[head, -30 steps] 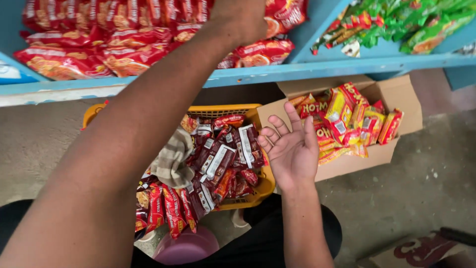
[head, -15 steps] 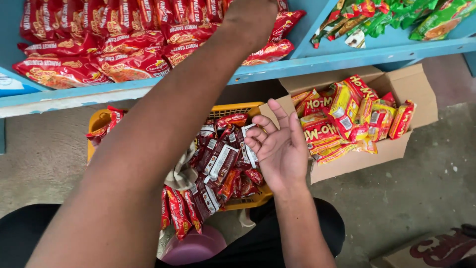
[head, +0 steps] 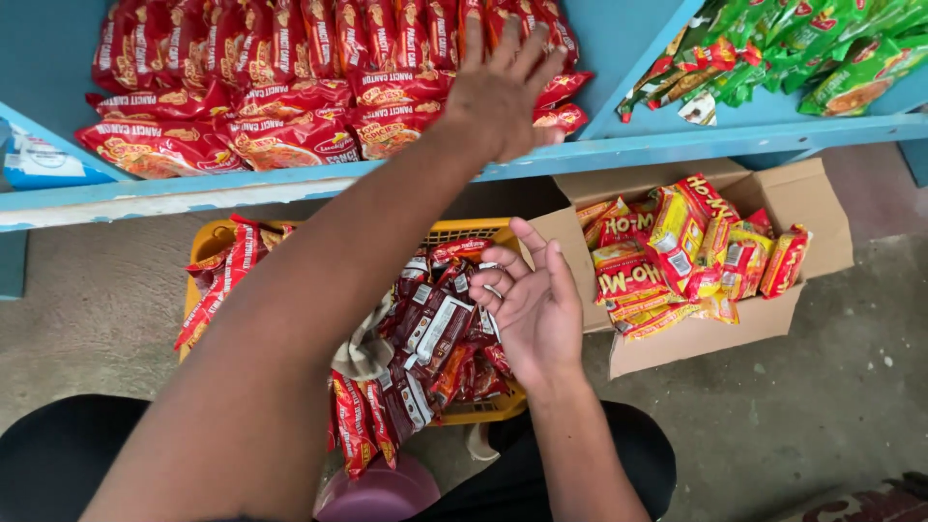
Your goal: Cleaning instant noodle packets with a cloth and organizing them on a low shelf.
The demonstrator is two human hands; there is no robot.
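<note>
My left hand reaches up to the blue shelf, fingers spread and flat against the stacked red snack packets; nothing is gripped in it. My right hand hovers palm up, with empty, loosely curled fingers, over the right end of a yellow basket. The basket is heaped with dark red and brown packets. My left forearm crosses over the middle of the basket and hides part of it.
An open cardboard box of red and yellow packets sits on the concrete floor to the right of the basket. Green packets fill the shelf section at upper right. A purple round container stands below the basket near my knees.
My left hand has drawn back from deep in the shelf, and its spread fingers now show. My right hand stays palm up and has drifted slightly toward the basket.
</note>
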